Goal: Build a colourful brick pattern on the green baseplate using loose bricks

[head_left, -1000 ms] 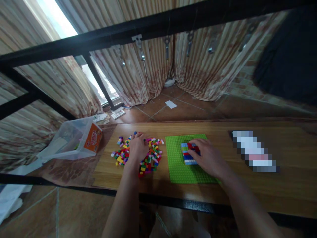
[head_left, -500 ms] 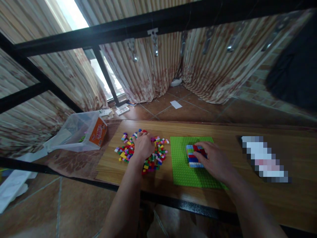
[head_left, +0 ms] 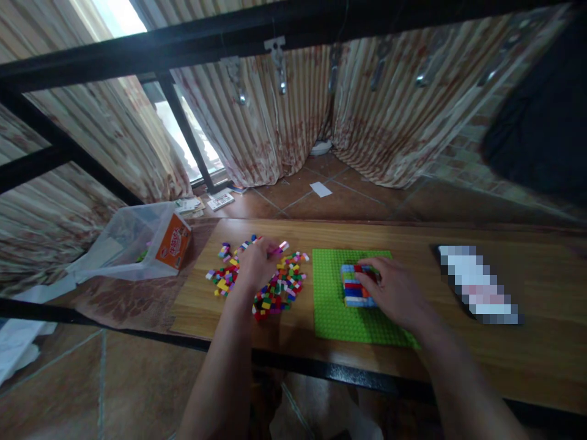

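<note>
My left hand (head_left: 257, 264) is over the far part of a loose pile of small toy bricks (head_left: 279, 287). A pink brick (head_left: 280, 248) with a pale end sticks out from its closed fingertips. On the green studded baseplate (head_left: 328, 318) is a low block of joined bricks (head_left: 354, 293) in rows of light blue, red and dark blue. My right hand (head_left: 394, 290) grips that block from the right, thumb on the near side and fingers along the far side. Its palm hides the block's right end.
A clear plastic box (head_left: 132, 244) with an orange label stands left of the wooden board (head_left: 192, 311). A dark-edged flat object with a blurred-out face (head_left: 477, 284) lies on the right. A black metal rail (head_left: 339, 373) runs along the near edge.
My left hand has lifted slightly from the pile and now has a pink brick at its fingertips. The right hand keeps its hold on the block. The whole view has shifted slightly.
</note>
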### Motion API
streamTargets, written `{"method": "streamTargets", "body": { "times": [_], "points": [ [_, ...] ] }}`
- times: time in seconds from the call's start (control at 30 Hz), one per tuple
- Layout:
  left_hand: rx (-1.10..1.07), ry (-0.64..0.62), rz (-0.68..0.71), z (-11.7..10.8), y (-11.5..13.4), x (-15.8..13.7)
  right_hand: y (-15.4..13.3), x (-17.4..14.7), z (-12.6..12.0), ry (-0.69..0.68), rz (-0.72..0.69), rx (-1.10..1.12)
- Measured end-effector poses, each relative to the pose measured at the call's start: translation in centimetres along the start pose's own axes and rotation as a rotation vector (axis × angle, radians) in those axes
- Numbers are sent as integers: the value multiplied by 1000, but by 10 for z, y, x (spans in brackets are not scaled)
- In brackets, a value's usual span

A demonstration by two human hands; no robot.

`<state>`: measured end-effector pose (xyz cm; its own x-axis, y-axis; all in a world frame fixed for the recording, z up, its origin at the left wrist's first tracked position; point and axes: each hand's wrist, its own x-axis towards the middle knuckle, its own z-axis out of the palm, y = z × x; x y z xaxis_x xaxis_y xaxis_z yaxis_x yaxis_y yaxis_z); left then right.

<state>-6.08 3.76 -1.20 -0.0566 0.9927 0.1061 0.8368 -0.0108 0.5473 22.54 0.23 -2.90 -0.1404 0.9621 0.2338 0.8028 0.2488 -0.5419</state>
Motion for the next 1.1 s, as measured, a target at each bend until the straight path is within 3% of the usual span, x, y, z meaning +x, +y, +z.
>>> {"method": "streamTargets", "body": {
  "times": [0.1, 0.2, 0.33, 0.53, 0.77, 1.1],
  "points": [
    [-448, -49, 69, -4, 4, -4, -11, 1, -4, 116, 30, 75],
    [-851, -185, 71, -1, 20, -14, -24, 0, -6, 195, 90, 286],
    [-1028, -307, 25, 13, 48, -27, -38, 1, -2, 157, 167, 638],
    [-1095, -381, 64, 33, 71, -32, -46, 6, 1, 76, 195, 838],
    [-1020, -372, 140, 41, 73, -33, -47, 6, -2, 43, 193, 825],
    [-679, -183, 325, 47, 77, -35, -44, 5, 4, 12, 216, 839]
  ]
}}
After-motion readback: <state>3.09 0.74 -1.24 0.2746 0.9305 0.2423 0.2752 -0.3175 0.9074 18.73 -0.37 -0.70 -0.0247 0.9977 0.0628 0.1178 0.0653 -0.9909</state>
